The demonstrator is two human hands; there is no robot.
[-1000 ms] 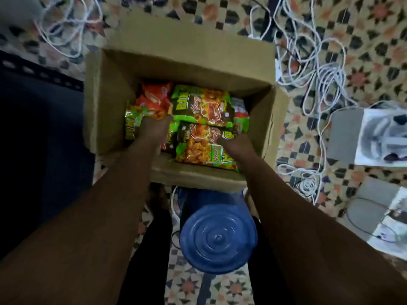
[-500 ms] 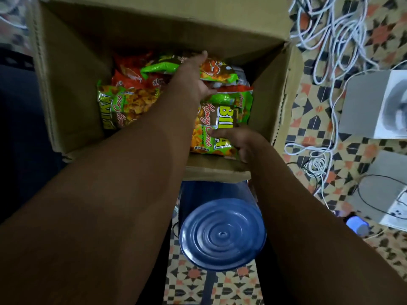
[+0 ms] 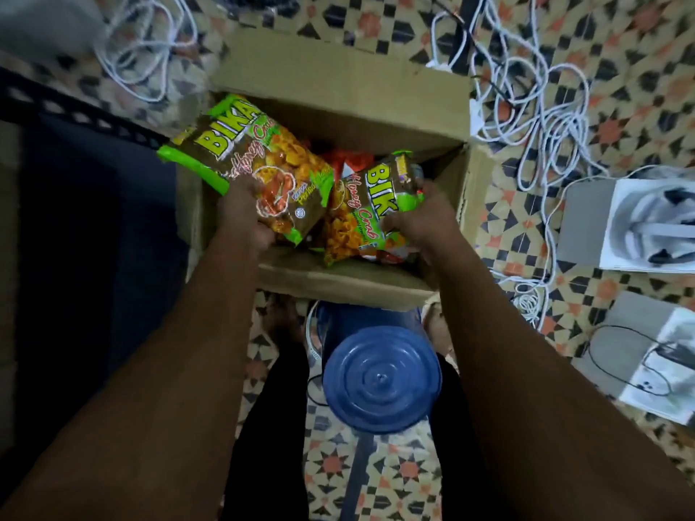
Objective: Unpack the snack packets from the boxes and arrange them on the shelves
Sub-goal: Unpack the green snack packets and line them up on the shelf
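Unpacking, early stage: left hand grips one snack packet lifted above the cardboard box, right hand grips another at the rim; orange packets remain inside, shelves unseen, nothing shelved.

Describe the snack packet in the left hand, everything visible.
The left packet is a glossy plastic bag, brown with bright green edges, yellow "BIKA" lettering, red script and a red crab drawing; a clear window shows orange snack pieces. It looks sealed and full. It is lifted above the cardboard box, tilted with its top end pointing up and left. The left hand grips its lower end. Its right corner overlaps or meets the right hand's packet.
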